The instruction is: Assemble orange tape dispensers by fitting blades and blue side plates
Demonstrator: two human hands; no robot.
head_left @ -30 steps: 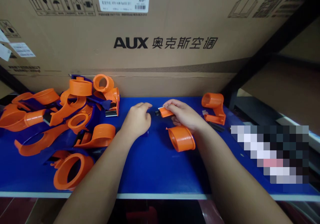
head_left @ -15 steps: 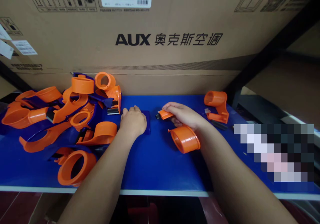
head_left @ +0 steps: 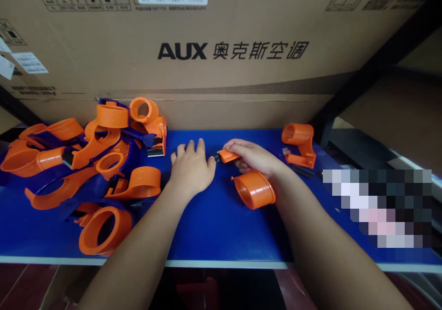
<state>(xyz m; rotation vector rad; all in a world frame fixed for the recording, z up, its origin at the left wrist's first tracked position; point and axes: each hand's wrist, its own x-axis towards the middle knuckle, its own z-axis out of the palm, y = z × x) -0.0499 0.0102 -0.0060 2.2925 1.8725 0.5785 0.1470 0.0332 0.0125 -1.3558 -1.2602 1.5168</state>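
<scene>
Orange dispenser sits over the bench, pinched in the right hand's grip; the left hand, grip spread, has just brought its thumb beside the black tip, seemingly joining in.

The left hand is palm-down, fingers spread, thumb toward the right hand, which curls in a grip; both forearms angle inward.

Carton behind tape dispensers
</scene>
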